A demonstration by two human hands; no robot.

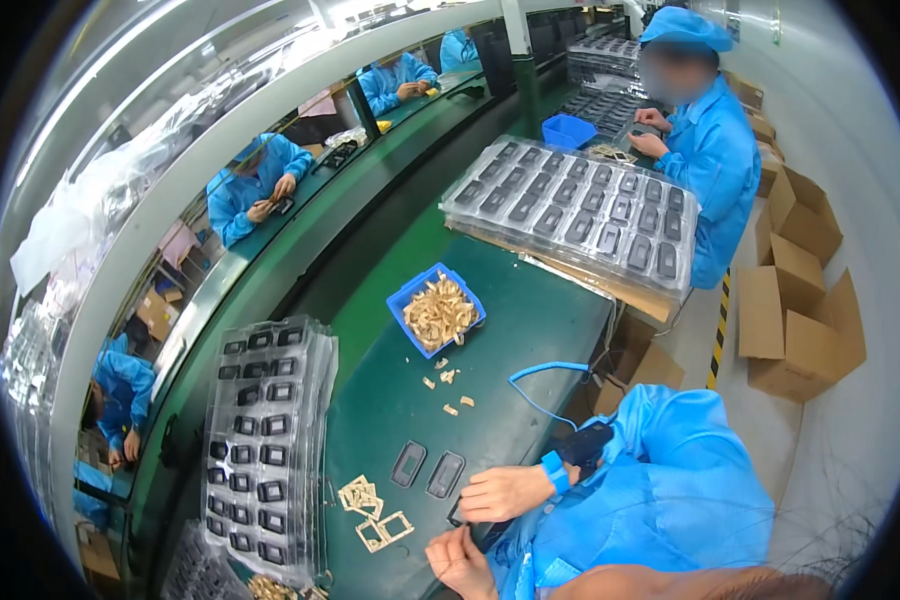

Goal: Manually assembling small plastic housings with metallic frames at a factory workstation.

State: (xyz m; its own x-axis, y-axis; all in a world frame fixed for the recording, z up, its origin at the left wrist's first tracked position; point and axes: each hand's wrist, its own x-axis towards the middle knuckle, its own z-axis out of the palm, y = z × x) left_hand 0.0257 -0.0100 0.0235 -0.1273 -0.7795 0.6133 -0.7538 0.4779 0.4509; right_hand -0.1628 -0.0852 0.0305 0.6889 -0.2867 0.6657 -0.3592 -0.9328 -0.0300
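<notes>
My right hand [505, 493], with a blue strap at its wrist, is closed with fingers bent over a small black part [456, 517], mostly hidden beneath it. Just below, my left hand [460, 563] has its fingers curled in near the same part; what they pinch is hidden. Two black rectangular plastic housings [408, 464] lie side by side on the green bench [530, 350], close to my right hand. Left of them are several cream-coloured rectangular frames [383, 530], partly overlapping.
A blue bin [395, 300] holds cream scraps, with loose bits below it. Clear trays of black housings [270, 450] stand left; more stacked trays [575, 205] stand beyond. A coiled blue cord [530, 372] crosses the bench edge. A co-worker [715, 150] works behind the trays; cardboard boxes [800, 340] stand right.
</notes>
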